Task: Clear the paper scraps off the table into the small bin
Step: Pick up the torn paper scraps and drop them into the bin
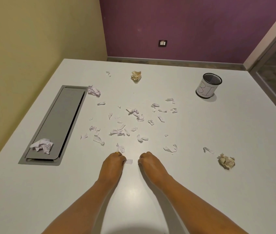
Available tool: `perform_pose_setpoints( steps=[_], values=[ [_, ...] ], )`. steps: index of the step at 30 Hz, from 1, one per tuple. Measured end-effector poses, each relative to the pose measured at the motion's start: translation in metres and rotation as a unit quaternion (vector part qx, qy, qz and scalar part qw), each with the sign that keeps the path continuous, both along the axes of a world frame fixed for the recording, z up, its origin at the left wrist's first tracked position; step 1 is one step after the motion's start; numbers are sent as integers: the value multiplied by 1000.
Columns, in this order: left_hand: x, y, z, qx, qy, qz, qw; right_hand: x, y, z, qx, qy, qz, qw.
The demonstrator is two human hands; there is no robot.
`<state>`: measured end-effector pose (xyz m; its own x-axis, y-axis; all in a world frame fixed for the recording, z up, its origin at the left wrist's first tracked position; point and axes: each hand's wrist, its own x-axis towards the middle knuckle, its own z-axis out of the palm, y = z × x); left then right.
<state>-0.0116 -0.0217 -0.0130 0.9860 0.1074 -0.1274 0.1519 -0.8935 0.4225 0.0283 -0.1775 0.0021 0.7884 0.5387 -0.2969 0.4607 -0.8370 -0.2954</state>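
Torn white scraps lie scattered across the middle of the white surface, none of them in the bin. One small scrap sits at the near edge of the scatter, pinched at its left end by the fingers of the left hand, which wears a gold ring. The right hand rests just beside it, knuckles up and fingers curled under; whether they grip anything cannot be told.

Larger crumpled balls ring the scatter: a white ball at the far end of the grey cable hatch, another white wad lying on the hatch's near end, a tan ball toward the far edge, and a second tan wad to the right of the hands.

The bin, a small black mesh cup wrapped in a white label with handwritten letters, stands upright at the far right, well apart from the hands and from most scraps.

Beyond the surface stand a yellow wall on the left and a purple one with a socket.
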Motion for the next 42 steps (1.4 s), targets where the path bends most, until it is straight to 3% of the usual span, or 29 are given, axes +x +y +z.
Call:
perform_pose_setpoints(
  steps=[11,18,21,29,42],
  values=[
    [18,-21,17,-63,-11,78,995,8,-23,10,45,13,-44,998],
    [75,-49,44,-82,-36,41,995,58,-59,10,135,-23,-142,980],
    [110,-66,62,-90,-66,25,993,85,-77,20,168,-6,-201,965],
    [222,-140,109,-99,-134,-37,985,186,-129,61,201,-122,-271,933],
    [382,-224,125,-90,-128,-71,985,339,-206,84,274,-201,-415,844]
  ],
)
